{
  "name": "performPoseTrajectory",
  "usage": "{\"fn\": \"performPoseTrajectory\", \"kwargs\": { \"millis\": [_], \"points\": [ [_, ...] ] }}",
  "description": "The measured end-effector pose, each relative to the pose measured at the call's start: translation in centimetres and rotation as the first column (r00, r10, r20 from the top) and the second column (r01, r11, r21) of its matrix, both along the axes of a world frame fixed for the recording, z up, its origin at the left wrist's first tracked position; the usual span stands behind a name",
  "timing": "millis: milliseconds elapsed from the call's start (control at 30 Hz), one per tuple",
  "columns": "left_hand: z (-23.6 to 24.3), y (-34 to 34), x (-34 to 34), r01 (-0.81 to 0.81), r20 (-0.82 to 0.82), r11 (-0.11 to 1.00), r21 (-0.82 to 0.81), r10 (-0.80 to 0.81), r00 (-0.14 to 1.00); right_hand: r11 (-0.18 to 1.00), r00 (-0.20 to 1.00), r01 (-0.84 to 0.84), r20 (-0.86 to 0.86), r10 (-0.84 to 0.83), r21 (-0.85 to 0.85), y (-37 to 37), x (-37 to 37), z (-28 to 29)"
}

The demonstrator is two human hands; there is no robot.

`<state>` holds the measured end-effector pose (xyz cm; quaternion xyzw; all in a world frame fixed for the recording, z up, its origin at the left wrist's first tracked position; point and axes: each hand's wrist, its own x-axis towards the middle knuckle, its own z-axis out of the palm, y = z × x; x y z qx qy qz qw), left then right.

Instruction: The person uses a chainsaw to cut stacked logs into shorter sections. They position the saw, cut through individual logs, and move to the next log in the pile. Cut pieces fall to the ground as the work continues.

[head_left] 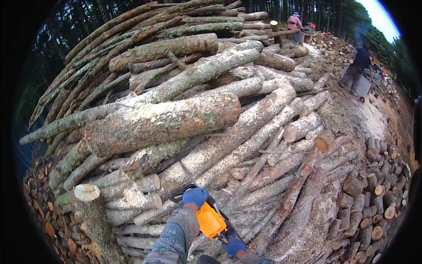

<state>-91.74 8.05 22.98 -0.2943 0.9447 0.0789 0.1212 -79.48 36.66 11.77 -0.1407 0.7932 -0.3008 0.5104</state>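
Observation:
An orange and black chainsaw (212, 221) is held low in front of me, its bar (188, 171) pointing away over the logs. My left hand (195, 196), in a blue glove, is closed round the front handle. Lower and to the right, my right hand (234, 246), also gloved in blue, is wrapped round the rear handle. The bar lies against or just above a long sawdust-covered log (228, 141); whether it touches, I cannot tell. Just left of the saw are cut log ends (154, 181), and a thick mossy log (162, 121) rests on the pile farther up.
Long logs (176, 50) are heaped high at the far left. A pale-topped log (87, 192) stands at my left. Short cut logs (373, 207) lie at the right. Two people, one in pink (294, 21) and one in dark clothes (361, 61), stand by machines uphill.

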Motion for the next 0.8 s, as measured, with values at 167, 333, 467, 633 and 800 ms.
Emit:
{"fn": "performPoseTrajectory", "kwargs": {
  "millis": [167,333,467,633,800],
  "points": [
    [-2.5,2.8,-1.5,0.027,0.023,1.000,-0.001,-0.027,0.999,0.999,0.999,0.026,-0.028,-0.026,-0.029,1.6,1.0,-8.6],
    [-4.1,1.9,-0.2,0.002,0.037,0.999,-0.047,-0.001,0.999,0.999,0.998,-0.030,0.048,0.032,-0.040,1.9,0.2,-6.2],
    [-3.4,0.8,-0.9,0.051,-0.012,0.999,-0.018,-0.051,0.999,1.000,1.000,0.007,0.017,-0.008,0.021,1.4,-0.5,-1.5],
    [-1.8,-2.0,0.4,0.040,-0.102,0.997,-0.063,-0.046,0.994,1.000,0.999,-0.021,0.027,0.021,0.018,-0.6,-0.6,3.1],
    [-1.6,-1.7,-0.9,0.006,-0.057,1.000,-0.010,-0.006,0.998,0.998,0.997,-0.027,-0.070,0.030,0.050,-0.6,-0.8,2.3]
  ]
}}
